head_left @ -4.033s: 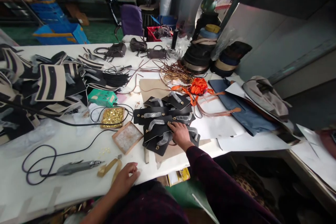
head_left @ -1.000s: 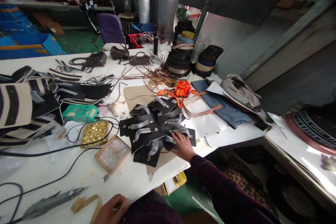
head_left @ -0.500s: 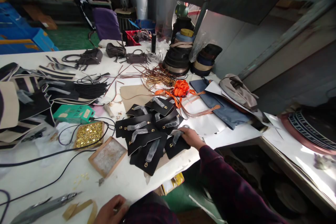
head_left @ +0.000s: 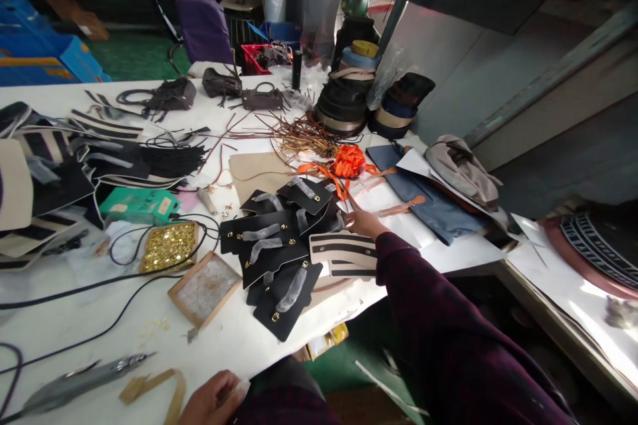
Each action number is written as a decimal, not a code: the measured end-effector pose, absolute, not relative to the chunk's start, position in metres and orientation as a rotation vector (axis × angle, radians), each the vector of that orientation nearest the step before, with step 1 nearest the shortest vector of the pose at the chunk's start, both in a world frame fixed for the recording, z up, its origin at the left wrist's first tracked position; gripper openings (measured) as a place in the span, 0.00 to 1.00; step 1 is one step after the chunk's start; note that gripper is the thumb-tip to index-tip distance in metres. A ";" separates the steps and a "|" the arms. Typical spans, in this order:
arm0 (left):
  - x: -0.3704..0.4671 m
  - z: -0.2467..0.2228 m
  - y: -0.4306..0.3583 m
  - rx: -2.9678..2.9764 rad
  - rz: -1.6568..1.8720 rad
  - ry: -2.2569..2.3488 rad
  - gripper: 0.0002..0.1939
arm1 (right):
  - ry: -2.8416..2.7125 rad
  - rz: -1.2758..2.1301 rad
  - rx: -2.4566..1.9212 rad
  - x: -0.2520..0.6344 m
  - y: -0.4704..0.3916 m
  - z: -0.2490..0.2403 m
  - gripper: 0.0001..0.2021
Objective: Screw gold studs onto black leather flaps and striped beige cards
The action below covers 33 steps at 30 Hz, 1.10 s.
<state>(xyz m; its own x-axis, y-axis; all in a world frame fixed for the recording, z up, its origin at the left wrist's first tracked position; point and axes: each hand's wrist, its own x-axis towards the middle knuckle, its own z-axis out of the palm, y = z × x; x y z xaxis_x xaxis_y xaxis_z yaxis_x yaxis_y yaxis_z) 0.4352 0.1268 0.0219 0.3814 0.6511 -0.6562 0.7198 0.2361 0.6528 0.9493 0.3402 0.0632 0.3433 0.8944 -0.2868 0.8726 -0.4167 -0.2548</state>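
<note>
**Right hand (head_left: 367, 222) at the edge of a pile of black panels (head_left: 282, 257)**

The panels lie overlapped on the white surface (head_left: 236, 348), near its front edge, between the tray (head_left: 220, 300) and your right sleeve (head_left: 438, 299). A handle (head_left: 292, 291) bound in transparent wrap lies along the face of the nearest panel, with gold fittings (head_left: 276, 317) at its ends.

Your right hand reaches in at the pile's right side, beside the upper edge of a striped piece (head_left: 343, 247) that shows two round studs. The fingers are bent, their tips near both this edge and the neighbouring panels; the contact is partly hidden, so whether they pinch anything cannot be told. Your left hand (head_left: 213, 400) is by the surface's near edge, its fingers curled toward the thumb beside a pale scrap (head_left: 242, 390); whether it grips the scrap cannot be told.

Handling, as judged by look: the panels seem thin and light, fairly stiff yet able to flex. Their matt faces should grip well against the skin; the wrap is likely slick and apt to slide. The best hold is probably a bare outer edge, thumb above and fingers beneath, away from the fittings, which could snag or scratch a neighbouring panel.
</note>
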 end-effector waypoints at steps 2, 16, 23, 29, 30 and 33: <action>0.435 0.023 0.125 1.450 -0.069 1.323 0.24 | -1.635 0.550 -2.517 0.957 0.334 0.077 0.17; 0.446 0.049 0.140 1.516 0.002 1.338 0.20 | -1.942 0.467 -1.935 0.746 0.159 0.019 0.35; 0.432 0.058 0.130 1.481 0.025 1.328 0.23 | -2.282 0.713 -1.695 0.747 0.210 0.054 0.19; 0.417 0.057 0.122 1.460 0.060 1.373 0.23 | -2.385 1.159 -1.955 0.755 0.232 0.081 0.12; 0.417 0.056 0.120 1.458 0.062 1.372 0.23 | -2.368 1.201 -2.016 0.759 0.238 0.078 0.10; 0.416 0.052 0.116 1.468 0.065 1.364 0.22 | -2.279 1.150 -2.191 0.772 0.257 0.062 0.08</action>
